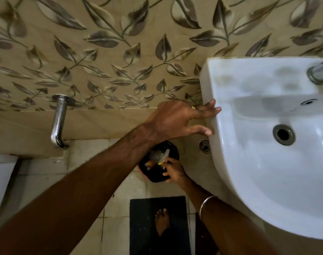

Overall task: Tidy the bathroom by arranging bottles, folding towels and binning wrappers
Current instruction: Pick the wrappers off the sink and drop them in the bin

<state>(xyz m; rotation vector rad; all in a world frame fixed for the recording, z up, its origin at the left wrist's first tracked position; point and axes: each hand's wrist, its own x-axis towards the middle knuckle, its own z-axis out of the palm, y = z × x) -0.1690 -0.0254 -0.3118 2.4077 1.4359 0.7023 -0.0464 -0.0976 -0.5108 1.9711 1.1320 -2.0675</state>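
A small bin (172, 147) with a black liner stands on the floor tiles below the sink's left side. Several wrappers lie in it, one orange and yellow. My right hand (174, 171) is low over the bin's right rim and pinches a crumpled clear wrapper (158, 155) just above the opening. My left hand (172, 120) reaches across above the bin. Its straight fingers rest on the left rim of the white sink (223, 162) and its thumb touches the sink's side. No bottles or towels are in view.
A metal tap (319, 71) sits at the sink's back right. A floor drain (204, 146) lies beside the bin. A chrome pipe (58, 118) comes out of the leaf-patterned wall. A dark mat (144, 227) holds my bare foot (161, 220). A white toilet edge (0, 179) shows at left.
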